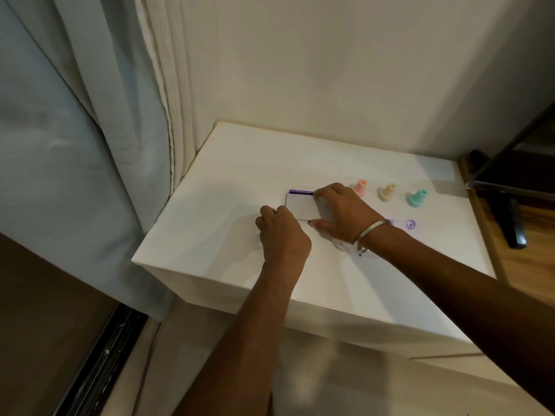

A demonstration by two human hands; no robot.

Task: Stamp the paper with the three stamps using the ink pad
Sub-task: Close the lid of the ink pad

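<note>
Nearest to me, the two bare forearms reached out over the front edge of the white table (210,265). The left hand (280,232) lay knuckles-up at the near left corner of the ink pad (301,208), its fingers curled under; whether they pinched the case or only rested there I could not tell. The right hand (339,213), a metal bangle (365,237) on its wrist, spanned the pad's right side, fingertips hooked over the far edge and thumb braced on the near edge, gripping it. The pad's grey lid was nearly down, with a violet strip of the base showing along the far edge.

Just beyond the right wrist, the paper (426,232) lay flat on the table, hard to tell from the tabletop. It bore a round purple stamp mark (410,224); its lettering was too small to read. A second mark was mostly hidden by the wrist.

Farther back stood three stamps in a row, upright and apart: the pink stamp (360,188), the cream stamp (388,192), the teal stamp (417,198). Behind them rose a plain wall, with a pale curtain (90,115) at the left.
</note>
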